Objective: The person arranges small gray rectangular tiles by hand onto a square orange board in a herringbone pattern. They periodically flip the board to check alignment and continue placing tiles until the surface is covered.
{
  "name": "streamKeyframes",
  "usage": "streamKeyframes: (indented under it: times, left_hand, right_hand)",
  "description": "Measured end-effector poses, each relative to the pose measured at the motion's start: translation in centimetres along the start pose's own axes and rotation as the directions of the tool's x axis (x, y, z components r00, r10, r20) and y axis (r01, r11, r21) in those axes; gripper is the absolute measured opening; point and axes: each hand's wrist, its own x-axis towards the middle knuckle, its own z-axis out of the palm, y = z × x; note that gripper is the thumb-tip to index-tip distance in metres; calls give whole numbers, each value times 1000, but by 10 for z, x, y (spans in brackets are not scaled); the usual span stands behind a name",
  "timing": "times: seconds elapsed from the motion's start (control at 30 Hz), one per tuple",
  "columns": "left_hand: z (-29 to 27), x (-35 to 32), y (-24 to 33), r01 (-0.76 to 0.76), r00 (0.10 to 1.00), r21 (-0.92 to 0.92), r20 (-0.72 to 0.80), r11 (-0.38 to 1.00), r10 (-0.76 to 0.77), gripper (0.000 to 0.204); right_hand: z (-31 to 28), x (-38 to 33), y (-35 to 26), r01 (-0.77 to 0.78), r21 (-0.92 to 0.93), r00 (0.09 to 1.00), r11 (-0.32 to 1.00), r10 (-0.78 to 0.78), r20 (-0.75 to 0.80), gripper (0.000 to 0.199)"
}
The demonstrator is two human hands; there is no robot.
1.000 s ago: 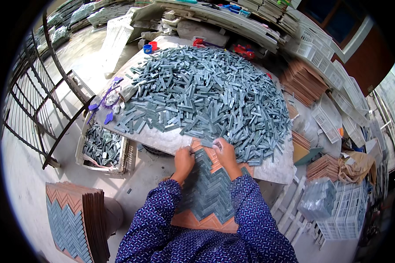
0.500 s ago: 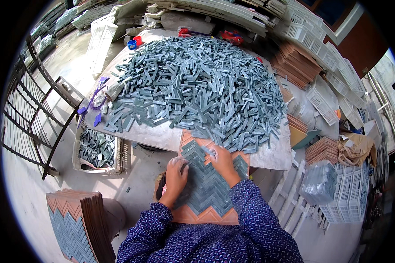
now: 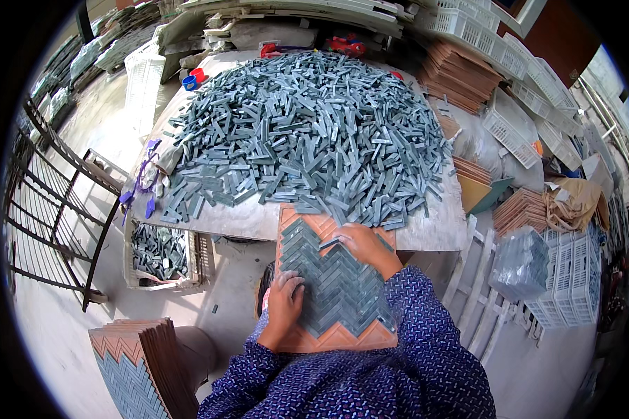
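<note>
An orange herringbone mould board (image 3: 302,341) lies in front of me, its far end against the table's front edge. Narrow grey-green stone strips (image 3: 339,293) fill most of its zigzag slots. Near the board's far part, my right hand (image 3: 365,244) is closed, pinching a stone strip (image 3: 328,243) between thumb and fingers. My left hand (image 3: 283,307) rests at the board's left edge with its fingers curled together; anything held in them is hidden. Some orange slots show bare at the far end around the right hand.
A large heap of loose strips (image 3: 307,133) covers the table (image 3: 426,227). A crate of strips (image 3: 159,283) stands at left, above a stack of filled boards (image 3: 136,370). Purple straps (image 3: 143,178), cups (image 3: 190,82), and white crates (image 3: 562,279) lie around.
My left hand has moved nearer to me along the board's left edge. The right hand has shifted slightly, with the strip now tilted at the slots. The whole view has turned a little.
</note>
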Motion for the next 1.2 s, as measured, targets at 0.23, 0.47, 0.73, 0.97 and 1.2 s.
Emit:
streamKeyframes:
  times: [0.23,0.47,0.73,0.97,1.2]
  left_hand:
    - [10,17,2,-90,995,46,43,995,89,22]
    - [35,45,10,-177,969,208,206,962,134,47]
    - [52,55,-3,-200,941,301,324,932,97,54]
    - [67,63,1,-187,945,329,318,926,78,60]
    - [61,55,9,-175,937,312,345,934,60,67]
  right_hand:
    - [16,27,10,30,-52,997,998,-27,70,10]
    - [32,14,21,43,-50,995,998,-48,-92,11]
    - [1,-24,-3,-261,29,956,965,263,-132,15]
    - [17,-42,-16,-298,-98,922,950,259,-288,15]
    - [-2,-26,14,-384,140,916,913,396,-71,9]
